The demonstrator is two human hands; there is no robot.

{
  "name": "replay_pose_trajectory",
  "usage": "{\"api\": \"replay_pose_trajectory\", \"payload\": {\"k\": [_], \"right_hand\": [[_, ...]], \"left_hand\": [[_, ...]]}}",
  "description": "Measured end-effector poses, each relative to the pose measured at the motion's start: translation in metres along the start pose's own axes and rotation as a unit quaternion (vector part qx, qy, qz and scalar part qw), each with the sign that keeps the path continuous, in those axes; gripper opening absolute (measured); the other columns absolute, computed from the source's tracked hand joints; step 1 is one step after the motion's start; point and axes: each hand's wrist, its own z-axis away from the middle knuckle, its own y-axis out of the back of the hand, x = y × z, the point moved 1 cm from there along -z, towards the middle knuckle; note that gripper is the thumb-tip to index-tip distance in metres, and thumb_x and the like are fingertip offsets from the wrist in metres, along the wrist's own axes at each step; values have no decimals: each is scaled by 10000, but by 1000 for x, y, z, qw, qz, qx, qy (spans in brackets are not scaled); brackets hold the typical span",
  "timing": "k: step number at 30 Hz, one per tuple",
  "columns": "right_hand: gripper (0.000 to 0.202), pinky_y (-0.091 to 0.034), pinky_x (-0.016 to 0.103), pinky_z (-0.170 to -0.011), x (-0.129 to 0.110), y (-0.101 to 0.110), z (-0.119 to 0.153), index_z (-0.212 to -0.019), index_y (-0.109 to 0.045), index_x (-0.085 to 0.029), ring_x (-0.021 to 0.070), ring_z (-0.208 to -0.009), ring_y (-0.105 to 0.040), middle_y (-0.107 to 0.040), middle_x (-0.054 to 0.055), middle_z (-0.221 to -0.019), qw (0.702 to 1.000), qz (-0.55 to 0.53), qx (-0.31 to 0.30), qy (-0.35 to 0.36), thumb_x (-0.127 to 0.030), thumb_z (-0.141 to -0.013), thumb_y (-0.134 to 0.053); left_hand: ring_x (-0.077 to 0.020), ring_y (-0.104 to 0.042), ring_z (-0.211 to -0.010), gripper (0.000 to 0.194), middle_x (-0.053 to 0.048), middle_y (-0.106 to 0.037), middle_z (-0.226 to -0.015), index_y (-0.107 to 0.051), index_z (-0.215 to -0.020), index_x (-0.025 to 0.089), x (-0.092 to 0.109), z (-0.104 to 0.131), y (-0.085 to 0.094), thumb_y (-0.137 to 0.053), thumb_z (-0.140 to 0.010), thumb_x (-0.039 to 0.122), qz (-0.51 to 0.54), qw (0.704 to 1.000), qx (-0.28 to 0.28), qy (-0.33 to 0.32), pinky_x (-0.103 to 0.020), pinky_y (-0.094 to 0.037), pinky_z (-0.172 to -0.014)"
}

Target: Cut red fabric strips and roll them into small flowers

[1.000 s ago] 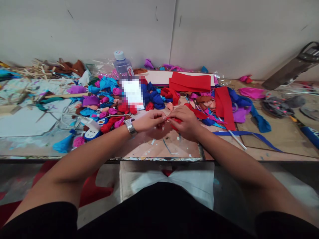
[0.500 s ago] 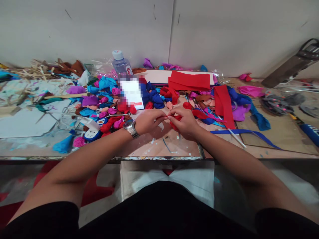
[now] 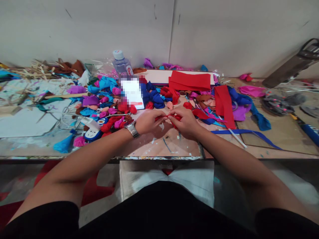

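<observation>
Above the middle of the table, my left hand (image 3: 149, 122) and my right hand (image 3: 184, 122) meet fingertip to fingertip. Both pinch a small piece of red crepe paper (image 3: 177, 117), its folds showing under the right fingers and a little inside the left hand. Most of the piece is hidden by my fingers. Beyond them lies a heap of rolled crepe-paper flowers (image 3: 155, 98) in blue, red, pink and purple. Red crepe-paper strips (image 3: 224, 105) lie to the right of my right hand, and a flat folded red stack (image 3: 189, 80) rests farther back.
A lit phone (image 3: 133, 94) leans on the heap before a plastic bottle (image 3: 122, 66). A power strip (image 3: 93, 132) with a plug sits left of my wrist. To the right are a blue ribbon (image 3: 249, 132) and a dark flask (image 3: 289, 64). A wall stands behind.
Both hands stay in nearly the same place, with only a slight shift of the fingers on the red crepe paper. A bit more red shows inside the left hand.
</observation>
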Motion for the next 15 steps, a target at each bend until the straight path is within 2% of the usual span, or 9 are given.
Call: {"api": "replay_pose_trajectory", "payload": {"k": [7, 10, 15], "right_hand": [[120, -516, 393, -863, -2, -2, 1, -903, -733, -226, 253, -895, -707, -777, 64, -904, 999, 4, 36, -27, -311, -978, -693], [146, -520, 389, -851, 0, -3, 1, -912, -734, -225, 254, -901, -713, -785, 66, -922, 998, 1, 46, -38, -337, -989, -684], [167, -534, 385, -839, 3, -2, 0, -926, -735, -219, 250, -892, -729, -793, 66, -933, 997, -10, 67, -28, -356, -1001, -675]], "left_hand": [[-166, -752, -770, 300, -40, -828, -876, -801, -1017, 191, 2, -3, 6, -585, -1061, 395, 85, 995, -41, 43, -261, -501, -702], [-168, -763, -769, 300, -52, -830, -890, -785, -1009, 181, -1, -3, 5, -592, -1055, 407, 118, 990, -42, 67, -254, -515, -677], [-155, -739, -676, 436, -89, -812, -849, -761, -1010, 146, -11, -4, 0, -614, -1048, 554, 256, 957, -33, 133, -258, -564, -640]]}}
